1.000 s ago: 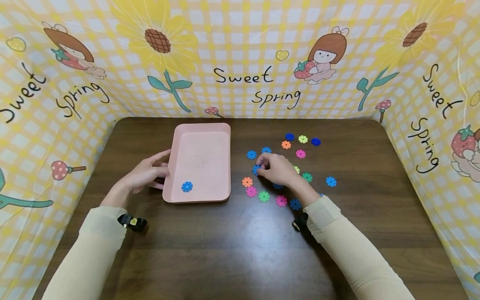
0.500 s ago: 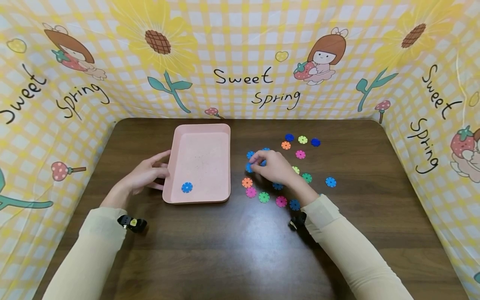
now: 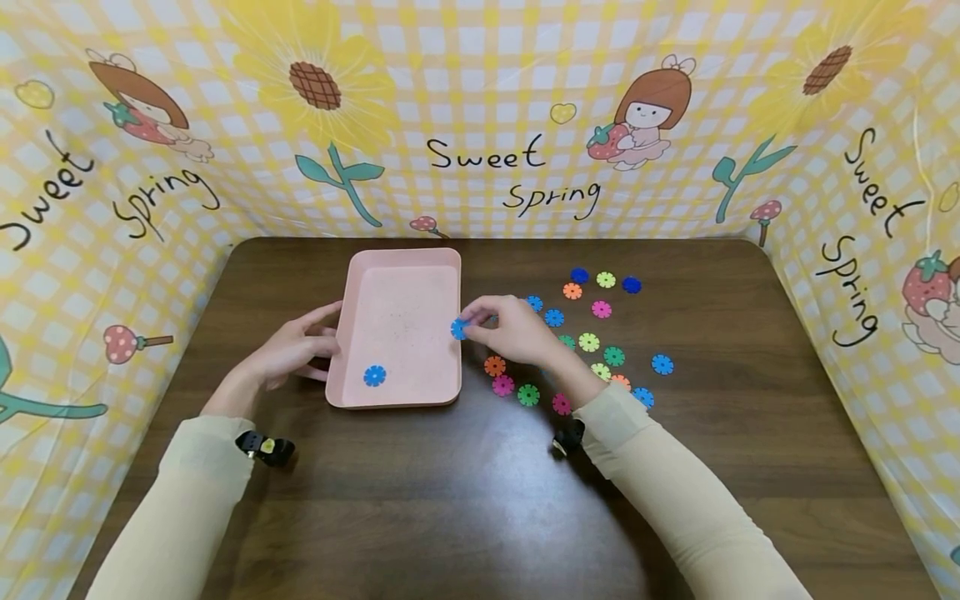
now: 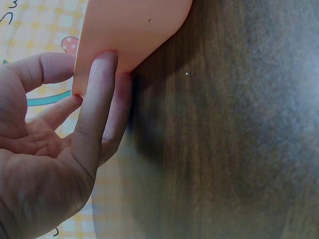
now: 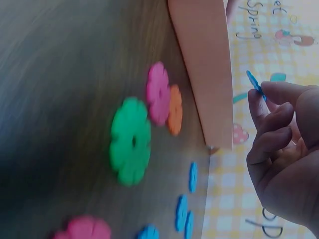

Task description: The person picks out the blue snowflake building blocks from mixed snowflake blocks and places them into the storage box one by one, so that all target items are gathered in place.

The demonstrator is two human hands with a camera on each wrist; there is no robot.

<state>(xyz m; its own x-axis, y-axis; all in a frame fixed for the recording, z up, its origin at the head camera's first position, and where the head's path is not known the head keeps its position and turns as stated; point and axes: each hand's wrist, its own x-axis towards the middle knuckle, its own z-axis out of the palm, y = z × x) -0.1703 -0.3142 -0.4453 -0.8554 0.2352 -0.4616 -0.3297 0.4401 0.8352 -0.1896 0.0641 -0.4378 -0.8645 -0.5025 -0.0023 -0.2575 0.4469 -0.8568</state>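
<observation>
My right hand [image 3: 513, 331] pinches a blue notched plastic disc [image 3: 458, 329] between thumb and index finger. The disc overlaps the right rim of a pink tray [image 3: 408, 292] in the head view. The right wrist view shows this disc [image 5: 254, 82] nearly edge-on at the fingertips, higher than the tray's wall [image 5: 212, 74]. Another blue disc [image 3: 374, 376] lies flat inside the tray, near its front left corner. On the tray's left side my left hand [image 3: 288, 354] touches the outer wall with extended fingers [image 4: 102, 84], the palm facing the tray.
Right of the tray several notched discs lie scattered on the wooden table [image 3: 420, 500], among them an orange disc [image 3: 494, 366], a pink disc [image 3: 503, 385] and a green disc [image 3: 528, 395]. A checked cloth [image 3: 480, 108] hangs around the table's back and sides.
My right hand has lifted the blue disc from among the scattered discs and carried it left to the tray's right rim. My left hand stays against the tray.
</observation>
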